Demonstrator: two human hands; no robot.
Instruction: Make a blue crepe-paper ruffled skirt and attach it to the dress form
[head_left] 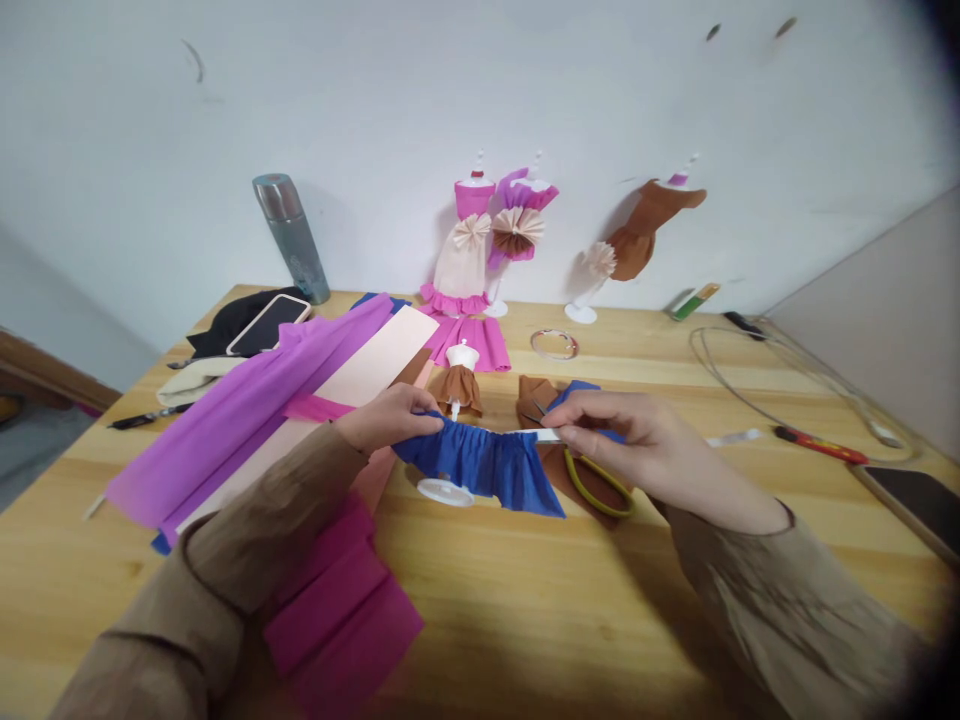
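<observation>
A gathered strip of blue crepe paper (487, 462) is stretched between my two hands above the table. My left hand (394, 418) pinches its left end. Thumb and fingers of my right hand (626, 430) close on a white tape strip (547, 436) that runs along the ruffle's top edge and sticks out at the right. Just behind the ruffle stands a small white dress form (462, 355) wearing a brown ruffled skirt (459, 388); its round white base (445, 491) shows below the blue paper. Yellow-handled scissors (600, 485) lie under my right hand, partly hidden.
Purple crepe paper (247, 415) and magenta paper (345, 610) lie on the left. Dressed forms (474, 200) stand along the wall, with a steel flask (292, 240) to their left. A tape roll (555, 344), a red cutter (821, 445), cables and a phone (919, 510) occupy the right.
</observation>
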